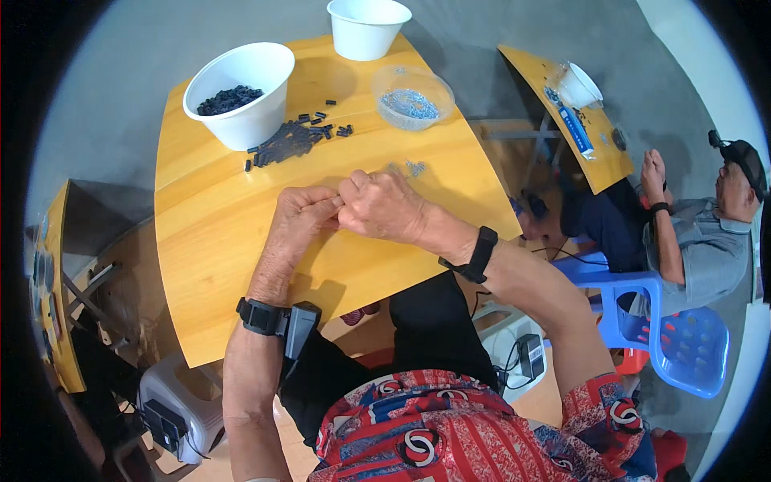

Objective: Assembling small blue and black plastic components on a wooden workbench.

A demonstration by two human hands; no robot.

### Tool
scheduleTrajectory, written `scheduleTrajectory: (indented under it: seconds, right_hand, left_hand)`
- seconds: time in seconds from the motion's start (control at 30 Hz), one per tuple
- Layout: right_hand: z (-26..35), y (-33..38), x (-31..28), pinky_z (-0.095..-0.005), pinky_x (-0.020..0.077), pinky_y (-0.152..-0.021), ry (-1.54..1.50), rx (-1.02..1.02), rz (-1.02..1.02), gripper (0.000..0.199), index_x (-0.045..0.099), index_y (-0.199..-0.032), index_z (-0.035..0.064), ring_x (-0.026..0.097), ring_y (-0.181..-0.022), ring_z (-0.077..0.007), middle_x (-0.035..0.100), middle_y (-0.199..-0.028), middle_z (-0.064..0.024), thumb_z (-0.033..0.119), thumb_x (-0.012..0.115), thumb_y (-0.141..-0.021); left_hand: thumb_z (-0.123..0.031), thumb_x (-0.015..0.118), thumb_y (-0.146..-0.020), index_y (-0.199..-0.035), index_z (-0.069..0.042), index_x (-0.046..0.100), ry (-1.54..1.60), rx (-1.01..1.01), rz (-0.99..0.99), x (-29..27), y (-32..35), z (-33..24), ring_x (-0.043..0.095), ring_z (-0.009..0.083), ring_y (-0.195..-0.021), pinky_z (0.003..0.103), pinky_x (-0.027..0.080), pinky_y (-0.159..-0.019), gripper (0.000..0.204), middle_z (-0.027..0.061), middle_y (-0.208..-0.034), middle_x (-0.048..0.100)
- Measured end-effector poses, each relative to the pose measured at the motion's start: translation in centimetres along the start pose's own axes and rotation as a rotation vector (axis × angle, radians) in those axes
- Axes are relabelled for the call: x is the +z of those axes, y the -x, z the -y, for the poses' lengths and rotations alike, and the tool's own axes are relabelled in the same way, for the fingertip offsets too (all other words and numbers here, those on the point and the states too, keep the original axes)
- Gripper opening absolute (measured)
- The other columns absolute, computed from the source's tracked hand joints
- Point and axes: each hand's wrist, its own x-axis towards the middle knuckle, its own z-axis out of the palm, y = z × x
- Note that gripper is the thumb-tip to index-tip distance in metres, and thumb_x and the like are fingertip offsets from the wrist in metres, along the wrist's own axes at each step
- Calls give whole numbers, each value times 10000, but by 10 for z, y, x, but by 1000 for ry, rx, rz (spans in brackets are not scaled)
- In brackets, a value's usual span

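Observation:
Over the middle of the wooden table (217, 265), my left hand (305, 215) and my right hand (381, 205) meet fingertip to fingertip. Both are closed in a pinch; what they hold, if anything, is too small and covered by the fingers to name. Just beyond my right hand lies a little heap of small silvery metal pieces (415, 168). Farther off to the left, short black tube-like pieces (289, 143) are scattered beside a white bowl (273, 88) that holds more of them. A clear round tub (418, 122) with many thin silvery pieces stands at the far right.
A second white bowl (365, 36) stands at the table's far edge. To the right, a co-worker (707, 233) sits on a blue plastic chair (666, 341) by another table (606, 173). A further table (60, 321) and a grey stool (189, 398) are at the left.

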Motion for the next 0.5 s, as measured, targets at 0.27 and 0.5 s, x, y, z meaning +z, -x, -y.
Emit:
scheduleTrajectory:
  seconds: [0.27, 0.5]
  right_hand:
    - [9, 4, -8, -300, 454, -417, -74, 72, 15, 314, 519, -504, 62, 540, -578, -173, 472, -570, -48, 285, 664, -670]
    - [13, 5, -18, -318, 491, -458, -77, 102, 113, 197, 578, -627, 15, 582, -544, -206, 551, -594, -92, 198, 623, -684]
  left_hand:
    - [-60, 577, -831, -746, 28, 665, -52, 6, -7, 2, 2, -2, 548, 70, -602, 202, 429, -564, 151, 14, -661, 622]
    - [-65, 580, -819, -711, 35, 651, -83, 29, 2, 5, 0, -3, 551, 83, -592, 213, 437, -576, 164, 22, -637, 615]
